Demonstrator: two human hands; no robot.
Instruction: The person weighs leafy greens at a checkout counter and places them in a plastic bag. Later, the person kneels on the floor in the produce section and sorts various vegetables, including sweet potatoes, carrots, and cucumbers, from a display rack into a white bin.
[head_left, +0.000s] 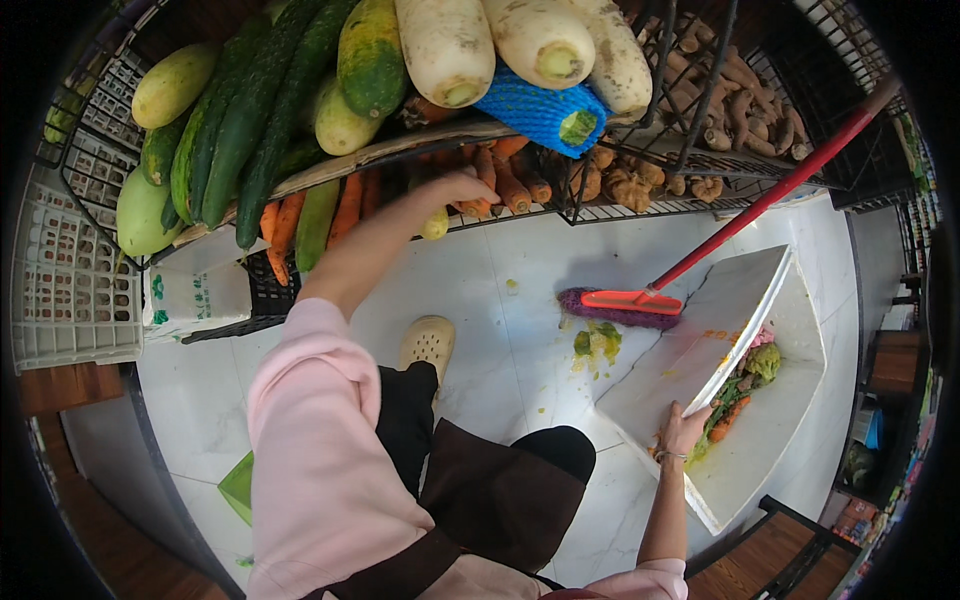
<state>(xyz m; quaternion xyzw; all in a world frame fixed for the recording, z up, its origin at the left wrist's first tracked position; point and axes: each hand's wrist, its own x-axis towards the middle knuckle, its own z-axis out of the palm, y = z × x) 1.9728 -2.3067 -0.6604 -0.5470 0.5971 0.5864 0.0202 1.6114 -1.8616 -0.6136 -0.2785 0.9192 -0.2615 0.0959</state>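
My left hand (469, 189) reaches to the carrots (513, 193) on the lower shelf, its fingers touching or just over them. Blur and the angle hide whether it grips one. With my right hand (684, 431) I grasp the rim of a white foam box (787, 442), which stands tilted on the floor. Inside the box lie vegetable scraps: leafy greens (763, 363), a carrot piece (729, 420) and darker bits. Beside the box a broom (630, 301) with a red handle and purple bristles rests on the floor, next to squashed green vegetable mush (598, 342).
White radishes (450, 52), cucumbers (251, 112) and a blue-netted vegetable (544, 109) jut over the upper shelf edge. Brown tubers (739, 112) fill a wire basket at right. A pale plastic crate (75, 300) stands left. The broom handle slants across the right side.
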